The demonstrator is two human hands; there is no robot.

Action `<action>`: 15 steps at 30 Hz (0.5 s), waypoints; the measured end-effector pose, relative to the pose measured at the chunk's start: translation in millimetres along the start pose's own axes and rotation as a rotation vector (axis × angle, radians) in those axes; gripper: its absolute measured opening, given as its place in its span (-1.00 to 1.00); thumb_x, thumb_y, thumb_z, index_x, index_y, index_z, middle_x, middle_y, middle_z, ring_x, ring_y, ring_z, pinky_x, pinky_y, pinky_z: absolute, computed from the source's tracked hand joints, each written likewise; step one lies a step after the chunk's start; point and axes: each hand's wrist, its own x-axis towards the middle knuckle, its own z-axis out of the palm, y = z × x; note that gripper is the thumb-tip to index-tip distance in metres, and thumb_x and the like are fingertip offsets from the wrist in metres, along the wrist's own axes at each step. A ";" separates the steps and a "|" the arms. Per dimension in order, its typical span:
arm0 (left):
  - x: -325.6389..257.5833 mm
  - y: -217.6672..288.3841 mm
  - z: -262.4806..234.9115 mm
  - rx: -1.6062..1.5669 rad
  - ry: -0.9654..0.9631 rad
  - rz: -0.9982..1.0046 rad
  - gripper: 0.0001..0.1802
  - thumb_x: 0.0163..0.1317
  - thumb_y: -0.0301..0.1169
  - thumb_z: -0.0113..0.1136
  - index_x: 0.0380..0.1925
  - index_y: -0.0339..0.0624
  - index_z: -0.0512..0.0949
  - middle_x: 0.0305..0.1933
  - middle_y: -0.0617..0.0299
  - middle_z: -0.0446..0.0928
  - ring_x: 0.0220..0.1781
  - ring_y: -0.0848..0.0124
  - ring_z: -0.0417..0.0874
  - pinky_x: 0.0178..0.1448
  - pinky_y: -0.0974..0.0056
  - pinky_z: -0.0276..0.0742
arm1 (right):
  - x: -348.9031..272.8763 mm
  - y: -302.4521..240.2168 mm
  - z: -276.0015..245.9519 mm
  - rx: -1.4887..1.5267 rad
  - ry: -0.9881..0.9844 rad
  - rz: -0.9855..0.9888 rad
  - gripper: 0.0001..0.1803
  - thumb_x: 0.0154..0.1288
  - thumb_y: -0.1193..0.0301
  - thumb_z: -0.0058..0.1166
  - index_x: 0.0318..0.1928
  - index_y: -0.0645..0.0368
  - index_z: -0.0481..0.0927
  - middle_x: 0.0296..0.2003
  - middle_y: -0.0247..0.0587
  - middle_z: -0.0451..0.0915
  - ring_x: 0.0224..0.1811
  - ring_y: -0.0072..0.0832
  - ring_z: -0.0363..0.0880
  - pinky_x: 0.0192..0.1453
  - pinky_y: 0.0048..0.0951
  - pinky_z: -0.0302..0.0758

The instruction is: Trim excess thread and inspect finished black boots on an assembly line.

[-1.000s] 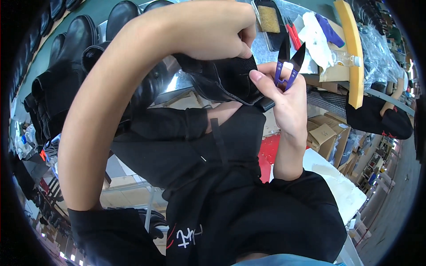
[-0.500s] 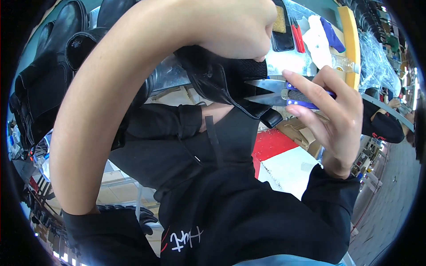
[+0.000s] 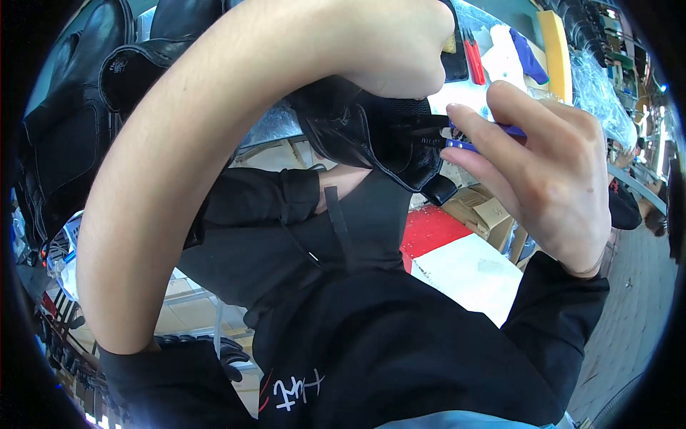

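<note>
A black leather boot (image 3: pixel 330 136) is held over my lap, its opening turned toward the right and a pull tab (image 3: pixel 439 189) at its rim. My left hand (image 3: pixel 404 53) is closed at the boot's upper edge; its fingertips are hidden behind the hand. From the right, my right hand (image 3: pixel 554 161) pinches small purple-handled snips (image 3: pixel 463 145) between thumb and fingers. Their dark-looking blades reach into the boot opening, near the ribbed inner material; I cannot tell whether the tips touch it.
Several black boots (image 3: pixel 61 143) crowd the left. On the table lie a red-handled tool (image 3: pixel 473 61), a white cloth (image 3: pixel 504 53) and a purple piece (image 3: pixel 529 57), beside a yellow bar (image 3: pixel 556 53). Clear plastic wrap (image 3: pixel 607 93) and cardboard boxes (image 3: pixel 486 211) are at the right.
My right hand has turned so its back shows more, and the snips have moved slightly left and up. Their blades, bright and spread before, now look dark and closer together.
</note>
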 end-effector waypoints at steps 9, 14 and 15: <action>-1.5 3.9 -3.5 -0.090 -0.061 -0.066 -0.76 0.04 -0.54 0.01 -0.51 -0.53 0.62 -0.54 -0.26 0.59 -0.45 0.01 0.67 -0.31 0.07 0.53 | -1.9 10.4 7.6 -0.028 0.056 -0.137 -0.67 0.08 0.28 0.44 -0.18 0.19 0.74 -0.31 -0.18 0.54 -0.45 -0.46 0.54 -0.42 -0.40 0.50; 0.0 5.0 -3.6 -0.079 -0.064 -0.106 -0.76 0.09 -0.52 0.04 -0.50 -0.53 0.63 -0.58 -0.18 0.58 -0.50 0.12 0.63 -0.35 0.13 0.51 | 1.6 9.1 7.1 -0.002 0.036 -0.129 -0.65 0.05 0.30 0.46 -0.18 0.22 0.73 -0.30 -0.19 0.56 -0.43 -0.47 0.59 -0.41 -0.38 0.51; 0.6 6.2 -4.4 -0.055 -0.084 -0.123 -0.76 0.11 -0.51 0.06 -0.49 -0.53 0.63 -0.58 -0.16 0.58 -0.52 0.15 0.62 -0.36 0.15 0.51 | 2.7 8.4 7.1 -0.061 0.026 -0.181 -0.65 0.04 0.31 0.47 -0.18 0.23 0.73 -0.30 -0.20 0.56 -0.42 -0.47 0.60 -0.41 -0.38 0.52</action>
